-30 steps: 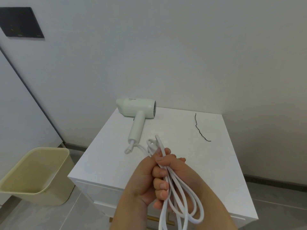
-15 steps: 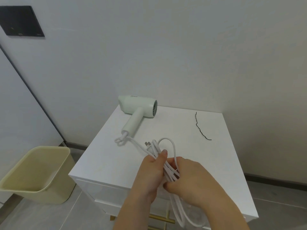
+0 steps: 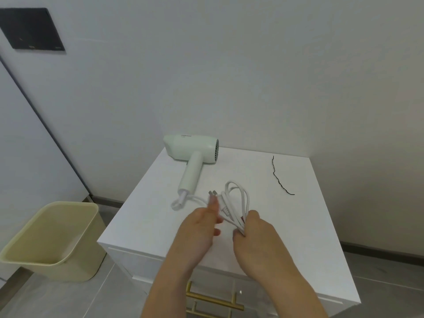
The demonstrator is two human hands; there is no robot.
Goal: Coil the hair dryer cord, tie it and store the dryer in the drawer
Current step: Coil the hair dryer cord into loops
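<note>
A pale green hair dryer (image 3: 191, 152) lies on its side at the back left of the white cabinet top (image 3: 298, 226), handle pointing toward me. Its white cord (image 3: 238, 203) is gathered into several loops lying on the top. My right hand (image 3: 254, 239) pinches the near end of the loops. My left hand (image 3: 199, 228) has let go of the bundle, fingers apart, thumb beside the plug (image 3: 213, 193). A thin black twist tie (image 3: 278, 177) lies at the back right. The drawer front with its gold handle (image 3: 213, 299) is below my arms.
A beige waste bin (image 3: 50, 239) stands on the grey floor left of the cabinet. White walls close in behind and to the right. A black panel (image 3: 32, 28) hangs on the wall at upper left.
The bundle of loops came down from mid-air onto the cabinet top. My left hand released it while my right hand kept hold. The dryer handle swung slightly.
</note>
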